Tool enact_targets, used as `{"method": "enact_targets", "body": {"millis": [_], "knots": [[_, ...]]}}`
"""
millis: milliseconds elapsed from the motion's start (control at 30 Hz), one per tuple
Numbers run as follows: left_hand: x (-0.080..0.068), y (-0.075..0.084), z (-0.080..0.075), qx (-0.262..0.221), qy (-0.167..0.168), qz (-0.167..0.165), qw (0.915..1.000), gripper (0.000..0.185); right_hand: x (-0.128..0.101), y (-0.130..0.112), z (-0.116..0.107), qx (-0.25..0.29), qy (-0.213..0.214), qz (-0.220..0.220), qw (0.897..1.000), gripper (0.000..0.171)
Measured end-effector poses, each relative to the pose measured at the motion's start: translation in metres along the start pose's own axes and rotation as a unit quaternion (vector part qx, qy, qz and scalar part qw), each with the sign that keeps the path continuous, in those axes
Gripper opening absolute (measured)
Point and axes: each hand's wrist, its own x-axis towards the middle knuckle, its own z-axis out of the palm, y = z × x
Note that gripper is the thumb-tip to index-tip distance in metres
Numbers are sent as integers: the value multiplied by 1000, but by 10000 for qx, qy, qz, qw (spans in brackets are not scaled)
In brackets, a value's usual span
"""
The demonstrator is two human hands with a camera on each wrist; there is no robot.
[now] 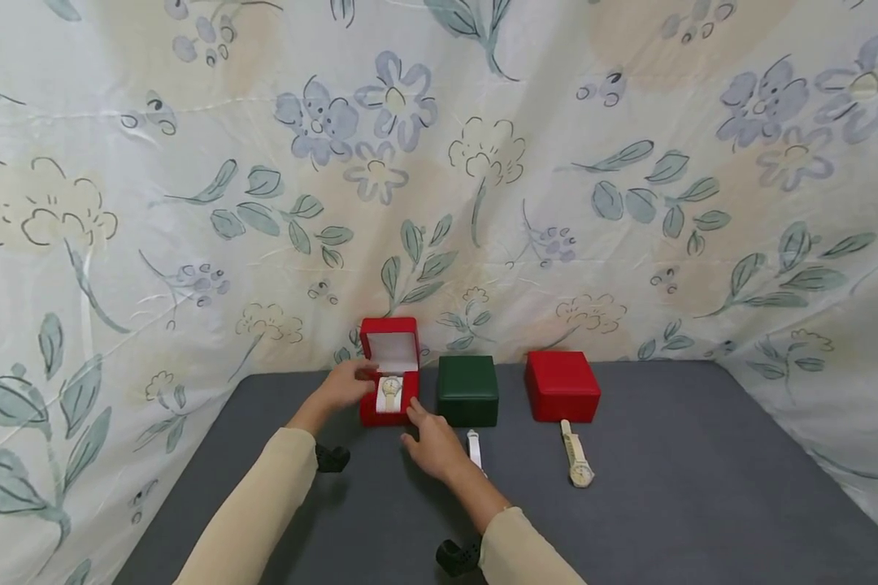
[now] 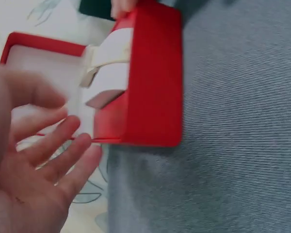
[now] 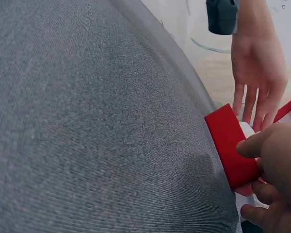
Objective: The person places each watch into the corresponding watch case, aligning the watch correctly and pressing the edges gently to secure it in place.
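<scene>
Flowery cloth is hanging behind a gray counter. Left of a green box, an open red box is holding a watch. The left hand is reaching beside it, fingers loose; the right hand is touching its right side, maybe gripping, hard to tell.

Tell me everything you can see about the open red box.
The open red box looks smooth and stiff, its white-lined lid raised at the back. Inside, a white cushion carries a watch with a pale strap. The box stands on the gray tabletop, left of the green box. The right hand touches its right side; the left hand is at its left, contact unclear.
</scene>
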Motion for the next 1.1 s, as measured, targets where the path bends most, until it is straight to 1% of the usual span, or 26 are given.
{"method": "enact_targets", "body": {"millis": [67,133,200,233,300,367,433,500,600,700,833,900,967,1000,1067,1100], "knots": [[3,1,-5,-440,481,-276,9975,35,0,0,0,35,9,10,10000,53],[7,4,-10,-750,992,-547,9907,32,-1,0,0,37,0,21,10000,53],[12,9,-14,-1067,1366,-816,9815,37,-2,1,0,12,-9,16,10000,54],[15,11,-16,-1182,1467,-903,9779,43,-2,2,0,-3,-10,-4,10000,54],[20,16,-19,-1332,1413,-1051,9753,56,-3,2,1,-27,-6,-34,10000,54],[25,19,-21,-1393,1223,-1142,9760,67,-3,2,1,-75,21,-94,9999,53],[31,22,-22,-1387,1016,-1201,9778,75,-3,2,1,-115,51,-136,9998,52],[38,25,-22,-1390,903,-1288,9777,76,-3,3,1,-174,80,-156,9997,51],[46,28,-21,-1395,838,-1336,9776,73,-2,5,2,-203,131,-179,9995,50],[41,25,-23,-1494,791,-1337,9765,72,-2,1,5,-144,107,-209,9996,51],[32,23,-21,-1789,650,-1121,9753,73,0,1,6,-120,196,-189,9996,51],[26,20,-16,-1917,584,-1041,9742,74,0,2,7,81,299,-184,9993,50],[21,18,-11,-2002,559,-1024,9728,75,1,3,9,472,384,-67,9981,50],[18,16,-8,-2057,540,-1021,9718,76,1,3,9,774,428,10,9961,52],[13,12,-3,-2231,498,-978,9686,77,2,2,10,1456,527,239,9876,57],[10,10,0,-2336,511,-934,9665,76,3,1,10,1814,554,410,9810,61]]}}
